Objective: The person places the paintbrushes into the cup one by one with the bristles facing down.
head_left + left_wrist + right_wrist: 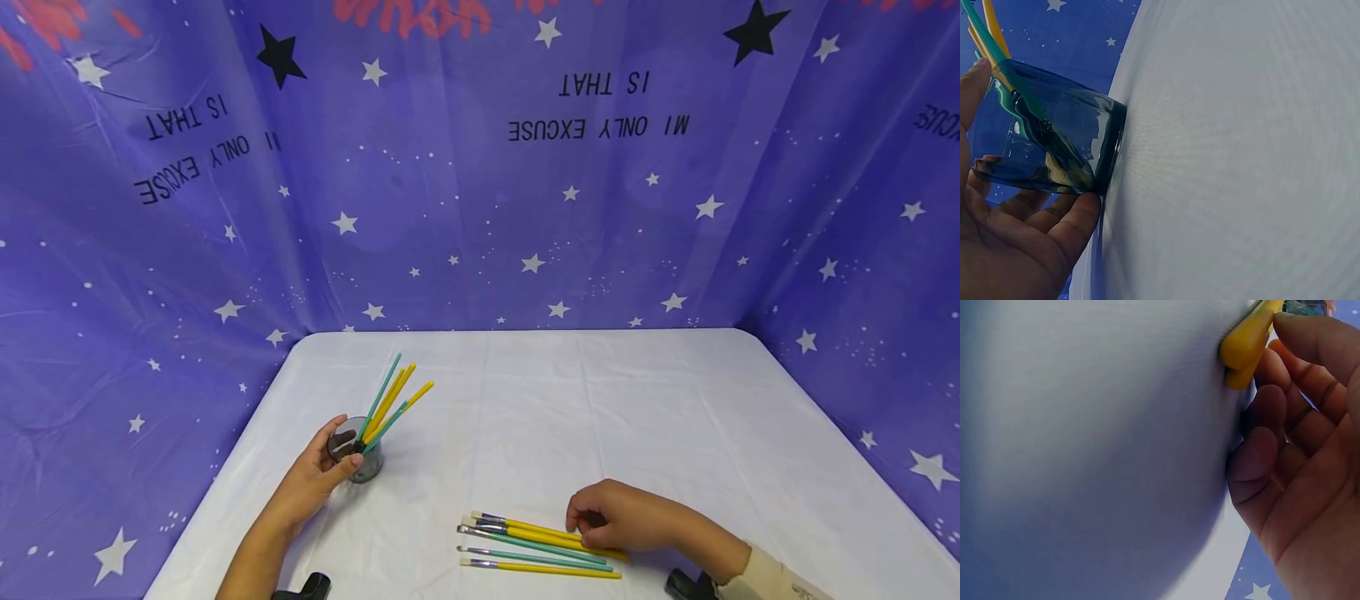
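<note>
A tinted clear glass cup stands on the left of the table, with several yellow and teal paintbrushes leaning in it, handles up. My left hand grips the cup around its side, thumb near the rim; in the left wrist view the cup shows dark shapes inside. Several more brushes lie side by side at the front middle, among them a teal one. Over their handle ends, my right hand pinches a yellow paintbrush between thumb and fingers. Another yellow handle end shows just beneath it.
A white cloth covers the table. Purple curtains with stars hang behind and at both sides. Black wrist-camera parts show at the bottom edge.
</note>
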A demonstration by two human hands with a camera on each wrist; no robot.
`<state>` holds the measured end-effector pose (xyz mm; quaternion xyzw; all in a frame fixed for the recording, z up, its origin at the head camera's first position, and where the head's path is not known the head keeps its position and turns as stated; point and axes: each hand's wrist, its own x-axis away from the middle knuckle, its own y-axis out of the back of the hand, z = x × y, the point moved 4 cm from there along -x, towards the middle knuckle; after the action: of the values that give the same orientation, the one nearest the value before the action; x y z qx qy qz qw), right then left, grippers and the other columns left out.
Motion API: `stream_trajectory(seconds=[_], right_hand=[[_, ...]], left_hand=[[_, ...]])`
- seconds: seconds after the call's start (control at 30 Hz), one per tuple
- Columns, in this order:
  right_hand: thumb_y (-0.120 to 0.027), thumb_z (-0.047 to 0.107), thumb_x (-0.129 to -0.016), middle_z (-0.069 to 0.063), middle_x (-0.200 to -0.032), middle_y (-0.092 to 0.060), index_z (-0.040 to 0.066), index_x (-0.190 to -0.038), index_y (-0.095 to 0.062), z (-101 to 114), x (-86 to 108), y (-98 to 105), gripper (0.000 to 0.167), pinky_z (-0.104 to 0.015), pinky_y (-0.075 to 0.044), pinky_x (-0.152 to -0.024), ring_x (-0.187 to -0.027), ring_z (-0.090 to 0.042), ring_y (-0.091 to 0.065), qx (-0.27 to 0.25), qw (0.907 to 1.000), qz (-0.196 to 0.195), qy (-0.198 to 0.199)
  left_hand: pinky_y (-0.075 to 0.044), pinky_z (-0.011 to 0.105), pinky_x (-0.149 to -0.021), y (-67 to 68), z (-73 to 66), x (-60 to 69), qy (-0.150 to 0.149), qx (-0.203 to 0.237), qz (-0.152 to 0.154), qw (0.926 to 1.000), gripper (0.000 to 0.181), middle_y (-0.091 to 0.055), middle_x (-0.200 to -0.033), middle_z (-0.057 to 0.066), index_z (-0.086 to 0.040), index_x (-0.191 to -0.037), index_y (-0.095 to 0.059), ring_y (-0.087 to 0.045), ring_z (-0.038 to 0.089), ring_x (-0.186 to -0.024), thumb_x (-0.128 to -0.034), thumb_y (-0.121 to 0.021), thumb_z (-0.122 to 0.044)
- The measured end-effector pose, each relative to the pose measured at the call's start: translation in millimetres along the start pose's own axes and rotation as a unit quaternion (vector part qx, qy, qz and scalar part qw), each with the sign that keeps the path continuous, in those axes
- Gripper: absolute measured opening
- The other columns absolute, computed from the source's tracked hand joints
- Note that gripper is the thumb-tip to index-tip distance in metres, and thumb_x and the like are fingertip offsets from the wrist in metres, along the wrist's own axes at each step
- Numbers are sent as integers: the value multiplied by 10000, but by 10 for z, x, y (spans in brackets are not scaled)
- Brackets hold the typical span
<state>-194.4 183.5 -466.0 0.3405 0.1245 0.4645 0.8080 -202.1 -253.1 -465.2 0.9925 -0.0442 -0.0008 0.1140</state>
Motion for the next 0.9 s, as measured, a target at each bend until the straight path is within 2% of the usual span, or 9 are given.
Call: stream_trajectory(seconds=[0.23,0.43,0.73,0.9], right_hand=[[-678,136,-929,190,-775,-542,219,-978,-682,12,-4,-8,96,-192,-468,-620,-683,44,-494,26,9999,28,-130],[-706,136,-903,199,-804,-542,219,-975,-675,36,-3,-14,114,-193,-471,-640,-711,42,-495,222,9997,13,-63],[-639,118,-963,191,-774,-518,185,-981,-674,75,-8,-3,78,-186,-460,-616,-669,58,-468,386,9990,-103,221],[-646,116,-949,190,-764,-506,192,-963,-667,68,-25,-13,80,-186,-452,-606,-659,54,-465,493,9985,-147,161]], left_hand=[[-427,179,-930,-1,-1,1,-17,16,17,10000,776,-319,-1512,328,-69,-1576,-158,-365,429,-1377,-978,-648,-132],[-428,183,-933,6,-7,-3,-1,32,15,10000,778,-315,-1516,324,-75,-1578,-155,-365,424,-1377,-979,-647,-137],[-430,187,-933,3,-8,4,-5,19,-16,10000,779,-325,-1512,321,-80,-1579,-162,-370,428,-1376,-976,-652,-139],[-430,183,-932,2,0,4,-14,43,3,10000,777,-318,-1515,322,-78,-1578,-159,-367,429,-1378,-978,-649,-137]])
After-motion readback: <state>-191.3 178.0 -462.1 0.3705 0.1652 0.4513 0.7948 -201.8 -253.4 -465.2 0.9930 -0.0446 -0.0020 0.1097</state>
